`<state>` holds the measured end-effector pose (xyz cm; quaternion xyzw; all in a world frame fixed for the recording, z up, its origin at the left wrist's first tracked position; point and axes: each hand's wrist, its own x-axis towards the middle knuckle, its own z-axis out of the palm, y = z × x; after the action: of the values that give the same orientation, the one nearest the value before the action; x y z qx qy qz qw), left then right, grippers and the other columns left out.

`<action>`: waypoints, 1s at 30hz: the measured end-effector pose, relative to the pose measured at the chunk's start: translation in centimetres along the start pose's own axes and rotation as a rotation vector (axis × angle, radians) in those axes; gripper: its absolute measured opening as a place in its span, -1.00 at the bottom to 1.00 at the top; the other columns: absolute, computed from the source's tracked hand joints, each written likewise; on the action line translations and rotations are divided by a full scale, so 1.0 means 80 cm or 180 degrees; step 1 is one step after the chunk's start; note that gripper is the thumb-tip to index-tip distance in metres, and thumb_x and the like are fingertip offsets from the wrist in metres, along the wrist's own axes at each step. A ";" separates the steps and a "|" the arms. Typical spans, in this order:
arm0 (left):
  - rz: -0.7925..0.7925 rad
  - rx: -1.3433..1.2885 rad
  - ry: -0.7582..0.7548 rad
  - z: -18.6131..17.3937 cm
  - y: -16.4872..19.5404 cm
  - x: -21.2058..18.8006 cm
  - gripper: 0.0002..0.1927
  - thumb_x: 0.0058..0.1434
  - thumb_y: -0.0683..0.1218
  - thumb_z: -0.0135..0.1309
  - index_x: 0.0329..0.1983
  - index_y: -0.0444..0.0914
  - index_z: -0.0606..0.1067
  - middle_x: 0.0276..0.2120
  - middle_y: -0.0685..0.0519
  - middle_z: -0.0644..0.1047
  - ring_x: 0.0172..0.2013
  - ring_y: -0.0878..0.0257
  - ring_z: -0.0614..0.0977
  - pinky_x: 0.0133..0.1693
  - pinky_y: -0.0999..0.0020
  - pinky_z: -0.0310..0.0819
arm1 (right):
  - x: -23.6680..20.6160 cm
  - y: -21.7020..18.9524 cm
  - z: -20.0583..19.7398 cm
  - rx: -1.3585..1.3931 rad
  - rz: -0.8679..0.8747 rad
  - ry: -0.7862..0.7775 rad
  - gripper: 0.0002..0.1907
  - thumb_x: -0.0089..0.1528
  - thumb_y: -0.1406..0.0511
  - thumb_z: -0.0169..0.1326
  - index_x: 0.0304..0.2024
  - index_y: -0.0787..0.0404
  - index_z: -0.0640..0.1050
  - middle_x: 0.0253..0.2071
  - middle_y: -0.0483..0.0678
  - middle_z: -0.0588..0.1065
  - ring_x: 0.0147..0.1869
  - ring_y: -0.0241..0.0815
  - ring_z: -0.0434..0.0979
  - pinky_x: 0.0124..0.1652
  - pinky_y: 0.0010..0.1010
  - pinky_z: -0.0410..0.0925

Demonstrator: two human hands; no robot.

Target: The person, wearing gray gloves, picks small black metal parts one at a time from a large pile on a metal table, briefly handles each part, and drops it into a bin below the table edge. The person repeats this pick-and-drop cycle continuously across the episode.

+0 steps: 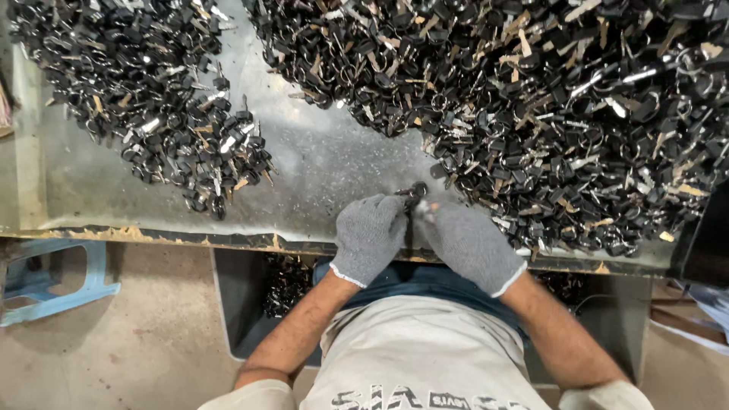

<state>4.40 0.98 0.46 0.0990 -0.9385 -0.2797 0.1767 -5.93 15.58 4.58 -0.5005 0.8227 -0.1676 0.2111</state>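
Both hands wear grey knit gloves and meet at the lower centre of the frame, at the near edge of a worn metal table [326,163]. The left hand [370,235] and right hand [467,241] have their fingertips pressed together around a small black key set [414,193], pinching it between them just above the table. A big heap [562,99] of black-headed keys and rings fills the upper right, touching the right hand's side. A smaller pile [152,91] lies at upper left. A blue stool [57,285] stands at lower left, and a dark bin [250,304] holding more keys sits under the table edge.
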 end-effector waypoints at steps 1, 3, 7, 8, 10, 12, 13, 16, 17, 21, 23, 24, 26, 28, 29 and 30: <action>0.0044 -0.0037 0.0060 0.000 -0.002 0.001 -0.86 0.11 -0.13 0.18 -0.26 -0.18 0.52 -0.41 0.01 0.53 -0.36 -0.01 0.60 -0.31 0.07 0.45 | 0.001 0.001 -0.001 -0.0354 0.0190 0.0174 -0.82 0.29 0.28 -0.01 -0.15 0.25 0.51 -0.36 0.09 0.58 -0.36 0.04 0.64 -0.39 -0.16 0.48; -0.0029 0.0008 -0.0012 0.000 -0.002 0.003 -0.88 0.13 -0.11 0.21 -0.32 -0.17 0.50 -0.41 0.01 0.52 -0.34 -0.01 0.61 -0.31 0.06 0.45 | 0.002 -0.001 0.003 -0.1022 0.0584 0.0452 -0.79 0.26 0.30 0.00 -0.14 0.32 0.49 -0.35 0.11 0.57 -0.34 0.03 0.65 -0.34 -0.17 0.50; -0.0113 0.0009 -0.0146 -0.012 -0.003 0.005 -0.86 0.17 -0.07 0.26 -0.34 -0.14 0.51 -0.43 0.03 0.50 -0.37 0.02 0.60 -0.31 0.11 0.42 | 0.002 0.005 0.015 -0.0651 0.0730 -0.0048 -0.75 0.34 0.23 0.00 -0.09 0.32 0.47 -0.37 0.12 0.57 -0.33 0.05 0.65 -0.37 -0.16 0.50; -0.0070 0.0187 0.0283 -0.018 -0.002 0.004 -0.86 0.16 -0.09 0.26 -0.35 -0.13 0.49 -0.44 0.07 0.50 -0.37 0.06 0.58 -0.26 0.11 0.41 | 0.001 0.008 0.017 -0.0536 0.0723 -0.0097 -0.71 0.33 0.21 0.01 -0.08 0.34 0.47 -0.37 0.14 0.57 -0.35 0.05 0.65 -0.38 -0.16 0.50; 0.0022 0.0526 0.1174 -0.028 0.001 0.008 -0.84 0.15 -0.14 0.25 -0.38 -0.09 0.46 -0.46 0.14 0.49 -0.38 0.15 0.54 -0.18 0.12 0.37 | -0.001 0.015 0.020 -0.0507 0.0588 0.0068 -0.68 0.31 0.18 0.04 -0.08 0.34 0.49 -0.38 0.15 0.57 -0.38 0.06 0.64 -0.38 -0.13 0.49; -0.0052 0.0497 0.1301 -0.031 0.000 0.026 -0.79 0.19 -0.11 0.24 -0.13 -0.20 0.53 -0.33 0.08 0.53 -0.28 0.11 0.52 -0.14 0.13 0.32 | -0.001 0.016 0.022 -0.0625 0.0361 0.0480 -0.70 0.29 0.18 0.06 -0.12 0.31 0.51 -0.39 0.17 0.56 -0.39 0.07 0.62 -0.38 -0.09 0.47; -0.0119 0.0492 0.1360 -0.031 0.000 0.036 -0.71 0.21 -0.10 0.23 -0.01 -0.26 0.56 -0.26 0.05 0.55 -0.22 0.09 0.51 -0.12 0.13 0.29 | -0.001 0.016 0.023 -0.0666 0.0348 0.0484 -0.71 0.28 0.18 0.05 -0.12 0.28 0.52 -0.39 0.15 0.57 -0.38 0.07 0.61 -0.38 -0.07 0.47; -0.0284 0.0436 0.0843 -0.009 -0.012 0.091 -0.66 0.13 -0.04 0.27 -0.02 -0.18 0.60 -0.17 -0.05 0.51 -0.14 0.02 0.50 -0.15 0.06 0.32 | 0.001 0.010 0.025 -0.0751 0.0382 0.0473 -0.74 0.30 0.18 0.04 -0.13 0.22 0.56 -0.39 0.12 0.57 -0.36 0.08 0.61 -0.40 -0.04 0.45; -0.0449 0.0333 0.0662 0.000 -0.017 0.107 -0.66 0.12 -0.05 0.27 -0.01 -0.16 0.61 -0.19 -0.09 0.49 -0.17 -0.02 0.48 -0.23 0.08 0.33 | 0.002 0.008 0.025 -0.0763 0.0458 0.0419 -0.75 0.33 0.17 0.04 -0.13 0.22 0.57 -0.37 0.13 0.57 -0.35 0.08 0.61 -0.40 -0.05 0.46; -0.0707 -0.0565 0.1007 0.017 -0.017 0.100 -0.73 0.21 -0.13 0.16 -0.01 -0.08 0.58 -0.03 -0.02 0.51 -0.03 0.05 0.56 -0.03 0.12 0.50 | -0.002 0.010 0.024 -0.0178 0.0883 -0.0003 -0.40 0.35 0.17 0.04 0.37 0.30 0.34 -0.27 0.20 0.54 -0.39 0.04 0.63 -0.42 -0.14 0.49; -0.0202 -0.0449 0.1128 0.014 -0.005 0.071 -0.71 0.22 -0.20 0.13 0.01 -0.08 0.57 0.02 -0.04 0.52 0.05 -0.01 0.55 0.05 0.07 0.48 | -0.008 0.015 0.025 -0.0260 0.0541 0.0417 -0.62 0.20 0.24 0.07 0.02 0.30 0.48 -0.24 0.20 0.56 -0.33 0.05 0.64 -0.40 -0.15 0.51; 0.0119 -0.0409 0.0948 0.011 0.001 0.057 -0.73 0.21 -0.18 0.14 -0.01 -0.11 0.56 0.00 -0.04 0.51 0.05 -0.02 0.55 0.07 0.02 0.48 | -0.011 0.017 0.026 -0.0287 0.0377 0.0602 -0.72 0.13 0.28 0.09 -0.16 0.30 0.55 -0.22 0.20 0.57 -0.31 0.06 0.65 -0.39 -0.15 0.51; 0.0727 -0.0344 0.0559 0.005 0.014 0.033 -0.75 0.19 -0.15 0.18 -0.05 -0.17 0.54 -0.06 -0.05 0.50 0.04 -0.05 0.54 0.12 -0.08 0.47 | -0.013 0.021 0.028 -0.0380 0.0411 -0.0016 -0.73 0.18 0.19 0.13 -0.17 0.21 0.57 -0.29 0.16 0.59 -0.26 0.11 0.64 -0.28 -0.09 0.49; 0.0814 0.0350 0.0138 0.002 0.015 0.029 -0.80 0.25 -0.16 0.17 -0.05 -0.18 0.57 -0.12 -0.05 0.51 0.00 -0.06 0.55 -0.06 -0.01 0.44 | -0.014 0.022 0.029 -0.0619 0.0429 -0.0186 -0.72 0.23 0.18 0.12 -0.11 0.22 0.55 -0.25 0.20 0.59 -0.29 0.10 0.63 -0.27 -0.08 0.48; 0.0857 0.0698 -0.0056 0.001 0.014 0.031 -0.81 0.28 -0.16 0.17 -0.05 -0.18 0.59 -0.16 -0.05 0.51 -0.02 -0.07 0.55 -0.15 0.02 0.43 | -0.013 0.021 0.029 -0.0825 0.0419 -0.0055 -0.70 0.26 0.21 0.10 -0.05 0.27 0.51 -0.18 0.25 0.57 -0.34 0.07 0.64 -0.32 -0.09 0.48; 0.0641 0.0558 -0.0100 0.000 0.009 0.035 -0.75 0.25 -0.17 0.14 0.00 -0.15 0.59 -0.14 -0.04 0.52 -0.04 -0.06 0.54 -0.15 0.04 0.44 | -0.013 0.020 0.028 -0.1034 0.0404 0.0080 -0.67 0.29 0.23 0.08 0.01 0.32 0.47 -0.11 0.31 0.55 -0.39 0.04 0.64 -0.36 -0.11 0.48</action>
<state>1.80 0.77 1.67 0.0150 -0.9672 -0.1790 0.1798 -5.58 17.04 2.08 -0.4729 0.8715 -0.0250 0.1272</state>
